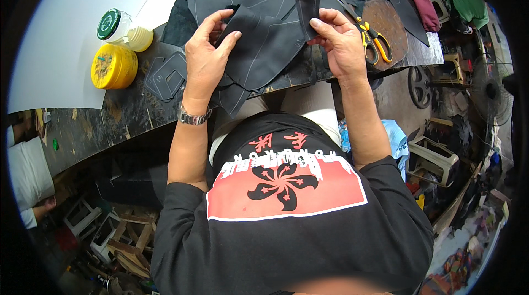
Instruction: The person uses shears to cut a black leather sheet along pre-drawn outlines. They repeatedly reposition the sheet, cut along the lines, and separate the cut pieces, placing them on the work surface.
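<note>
My left hand, with a metal watch at its wrist, pinches the left edge of a black sheet piece between thumb and fingers. Thin white lines are drawn across this piece, which looks like leather or synthetic sheet. My right hand grips its other side, where a narrow upright strip bends up between thumb and fingers. Whether strip and sheet are one piece I cannot tell. Beneath and behind lie more black cut pieces with white markings. Yellow-and-black scissors rest just right of my right hand.
A yellow tub and a green-lidded jar stand at the left on the worn dark table. White sheets cover its far left. A round worn board lies under the scissors. Stools and a fan stand at the right.
</note>
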Tool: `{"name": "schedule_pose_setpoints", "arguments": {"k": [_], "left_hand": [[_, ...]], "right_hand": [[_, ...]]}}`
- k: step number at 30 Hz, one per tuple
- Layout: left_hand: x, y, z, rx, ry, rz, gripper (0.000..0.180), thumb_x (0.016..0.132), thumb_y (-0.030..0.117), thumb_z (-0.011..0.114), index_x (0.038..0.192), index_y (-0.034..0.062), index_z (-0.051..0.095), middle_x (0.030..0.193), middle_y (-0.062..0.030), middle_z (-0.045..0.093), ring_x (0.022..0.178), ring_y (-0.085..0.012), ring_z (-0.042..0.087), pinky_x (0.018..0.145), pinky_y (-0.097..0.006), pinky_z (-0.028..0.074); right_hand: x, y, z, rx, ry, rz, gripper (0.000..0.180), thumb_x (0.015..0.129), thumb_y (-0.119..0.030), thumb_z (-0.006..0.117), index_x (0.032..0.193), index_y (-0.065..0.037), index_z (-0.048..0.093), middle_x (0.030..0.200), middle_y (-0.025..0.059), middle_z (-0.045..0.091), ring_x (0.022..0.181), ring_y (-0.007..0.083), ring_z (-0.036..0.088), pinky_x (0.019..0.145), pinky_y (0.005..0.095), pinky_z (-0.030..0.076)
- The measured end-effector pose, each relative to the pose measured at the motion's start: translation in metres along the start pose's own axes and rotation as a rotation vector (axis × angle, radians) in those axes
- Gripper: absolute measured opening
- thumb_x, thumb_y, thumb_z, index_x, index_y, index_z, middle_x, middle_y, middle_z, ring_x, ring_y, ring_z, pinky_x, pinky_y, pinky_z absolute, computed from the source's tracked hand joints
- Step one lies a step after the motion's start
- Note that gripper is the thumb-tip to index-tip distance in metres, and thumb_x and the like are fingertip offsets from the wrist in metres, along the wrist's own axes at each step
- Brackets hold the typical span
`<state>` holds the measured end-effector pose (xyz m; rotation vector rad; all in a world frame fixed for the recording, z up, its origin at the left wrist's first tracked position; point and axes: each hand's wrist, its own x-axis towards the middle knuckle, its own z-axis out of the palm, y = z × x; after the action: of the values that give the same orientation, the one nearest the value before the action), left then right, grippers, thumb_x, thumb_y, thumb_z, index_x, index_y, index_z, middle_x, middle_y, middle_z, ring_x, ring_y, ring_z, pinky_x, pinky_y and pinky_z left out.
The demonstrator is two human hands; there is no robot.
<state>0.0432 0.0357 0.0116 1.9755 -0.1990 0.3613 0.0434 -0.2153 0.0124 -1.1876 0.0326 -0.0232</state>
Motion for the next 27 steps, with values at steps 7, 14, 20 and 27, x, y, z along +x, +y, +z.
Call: {"name": "schedule_pose_setpoints", "arguments": {"k": [7,14,20,27], "left_hand": [[-0.016,-0.011,-0.008,-0.150,-0.028,-0.121,0.035,0.082,0.007,0.075,0.117,0.0059,0.067,0.093,-0.0008,0.065,0.083,-0.0075,0.059,0.076,-0.022,0.050],[-0.020,-0.013,-0.009,-0.104,-0.031,-0.084,0.035,0.083,0.008,0.075,0.117,0.0047,0.067,0.097,-0.0031,0.067,0.085,-0.0080,0.060,0.077,-0.022,0.050],[-0.033,-0.010,-0.011,-0.182,-0.107,-0.188,0.037,0.082,0.008,0.075,0.117,0.0014,0.066,0.093,-0.0031,0.067,0.078,-0.0072,0.058,0.070,-0.022,0.049],[-0.041,0.004,-0.017,-0.056,-0.092,-0.137,0.051,0.077,0.008,0.078,0.125,0.0047,0.061,0.103,-0.0043,0.062,0.078,-0.0098,0.056,0.067,-0.023,0.048]], "right_hand": [[0.001,-0.011,-0.021,0.008,0.060,-0.013,0.019,0.086,-0.005,0.070,0.104,-0.003,0.065,0.091,0.0049,0.069,0.075,0.0115,0.067,0.063,0.0240,0.055],[0.000,-0.018,-0.031,-0.084,0.079,0.013,0.021,0.085,-0.004,0.071,0.106,-0.002,0.066,0.088,0.0039,0.069,0.072,0.0092,0.065,0.061,0.0214,0.053],[-0.008,-0.006,-0.016,-0.086,-0.005,0.056,0.021,0.085,-0.004,0.071,0.105,-0.001,0.066,0.089,0.0035,0.068,0.073,0.0089,0.064,0.060,0.0215,0.052],[-0.009,-0.003,-0.005,-0.175,-0.128,0.128,0.026,0.085,-0.003,0.069,0.110,-0.002,0.066,0.095,0.0030,0.068,0.079,0.0087,0.064,0.068,0.0225,0.052]]}}
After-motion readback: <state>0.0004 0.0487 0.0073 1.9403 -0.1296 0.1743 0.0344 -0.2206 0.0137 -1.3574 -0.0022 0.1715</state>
